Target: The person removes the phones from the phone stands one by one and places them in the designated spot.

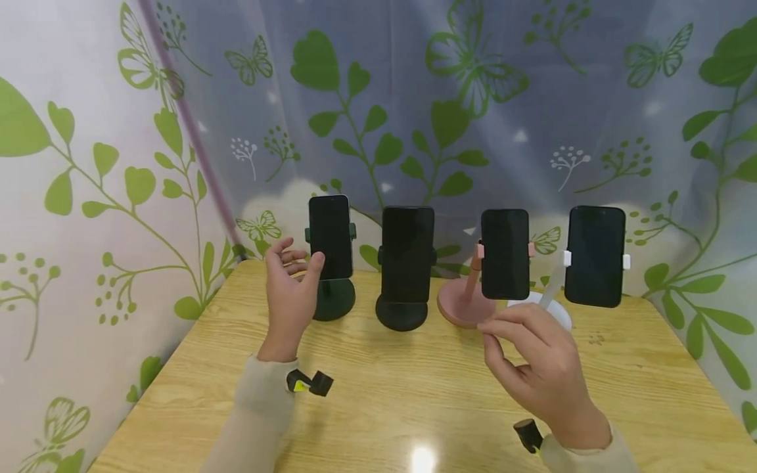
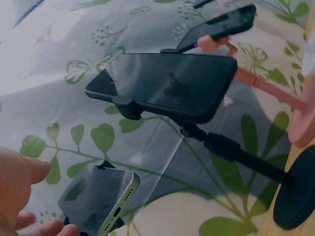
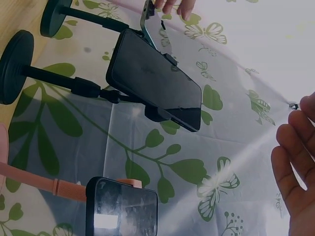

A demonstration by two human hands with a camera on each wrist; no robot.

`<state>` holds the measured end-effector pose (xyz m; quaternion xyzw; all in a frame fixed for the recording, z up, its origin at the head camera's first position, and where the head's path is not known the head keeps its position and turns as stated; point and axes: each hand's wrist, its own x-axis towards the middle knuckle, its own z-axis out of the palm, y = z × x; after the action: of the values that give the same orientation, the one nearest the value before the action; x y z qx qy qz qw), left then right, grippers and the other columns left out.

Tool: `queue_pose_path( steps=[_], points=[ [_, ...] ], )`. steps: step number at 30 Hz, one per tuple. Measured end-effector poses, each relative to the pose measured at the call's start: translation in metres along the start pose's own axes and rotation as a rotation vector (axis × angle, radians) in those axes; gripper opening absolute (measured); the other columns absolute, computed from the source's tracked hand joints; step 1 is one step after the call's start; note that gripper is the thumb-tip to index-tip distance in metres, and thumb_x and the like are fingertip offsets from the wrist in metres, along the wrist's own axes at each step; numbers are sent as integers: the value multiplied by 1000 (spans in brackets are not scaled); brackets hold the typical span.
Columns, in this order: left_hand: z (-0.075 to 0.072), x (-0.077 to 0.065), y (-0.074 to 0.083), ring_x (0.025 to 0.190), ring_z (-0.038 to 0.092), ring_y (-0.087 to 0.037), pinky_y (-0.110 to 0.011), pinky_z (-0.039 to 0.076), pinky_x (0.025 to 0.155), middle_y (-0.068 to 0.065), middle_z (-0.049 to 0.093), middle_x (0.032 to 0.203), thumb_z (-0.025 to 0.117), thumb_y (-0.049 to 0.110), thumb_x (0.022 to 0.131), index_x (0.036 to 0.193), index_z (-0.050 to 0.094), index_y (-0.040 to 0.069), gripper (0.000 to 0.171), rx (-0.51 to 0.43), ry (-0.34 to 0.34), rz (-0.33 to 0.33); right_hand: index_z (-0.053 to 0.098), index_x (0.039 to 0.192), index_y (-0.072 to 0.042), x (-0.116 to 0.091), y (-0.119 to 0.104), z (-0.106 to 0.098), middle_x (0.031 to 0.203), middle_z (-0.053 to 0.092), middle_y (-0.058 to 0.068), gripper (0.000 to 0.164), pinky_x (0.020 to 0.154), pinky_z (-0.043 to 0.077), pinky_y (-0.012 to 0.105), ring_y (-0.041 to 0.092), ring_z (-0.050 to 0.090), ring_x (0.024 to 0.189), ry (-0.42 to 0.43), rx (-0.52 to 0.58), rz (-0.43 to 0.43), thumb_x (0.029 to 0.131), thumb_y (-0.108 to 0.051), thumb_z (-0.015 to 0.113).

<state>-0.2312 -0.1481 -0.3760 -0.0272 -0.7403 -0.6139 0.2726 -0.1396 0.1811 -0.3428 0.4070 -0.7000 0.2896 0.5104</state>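
Note:
My left hand point(image 1: 290, 289) is raised just left of the leftmost phone point(image 1: 331, 236), thumb apart from loosely bent fingers, with nothing held; its thumb overlaps the screen's lower edge. That phone sits upright in a dark green stand point(image 1: 340, 303). My right hand point(image 1: 538, 361) hovers in front of the pink phone stand point(image 1: 458, 305) and the white phone stand point(image 1: 556, 312), its thumb and fingertips close together. Nothing shows between them, and in the right wrist view the fingers point(image 3: 295, 147) are fairly straight. The pink stand holds a dark-screened phone point(image 1: 505, 255), the white one another phone point(image 1: 595, 256).
Between the green and pink stands, a black stand point(image 1: 402, 318) carries a phone point(image 1: 408, 255). All stand in a row along the back of the wooden table point(image 1: 384, 394). A leaf-and-butterfly printed cloth point(image 1: 367, 157) hangs right behind. Small black devices point(image 1: 321, 383) are on both wrists.

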Motion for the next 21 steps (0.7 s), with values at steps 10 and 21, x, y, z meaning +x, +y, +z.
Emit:
queue_pose_path(
  steps=[10,21],
  points=[
    [-4,6,-5,116,58,-32,-46,52,94,-16,48,138,64,42,103,156,34,10,68,113,-179,-205,75,84,-1,-2,2,4,85,68,9,31,79,48,21,22,59,74,-7,7,-5,103,-19,58],
    [-2,4,-3,89,57,-18,-28,50,76,-13,65,111,68,29,103,130,64,1,39,63,-338,-251,75,85,-4,-3,-1,8,87,69,7,29,78,49,25,23,61,75,-38,-6,-25,103,-18,56]
  ],
)
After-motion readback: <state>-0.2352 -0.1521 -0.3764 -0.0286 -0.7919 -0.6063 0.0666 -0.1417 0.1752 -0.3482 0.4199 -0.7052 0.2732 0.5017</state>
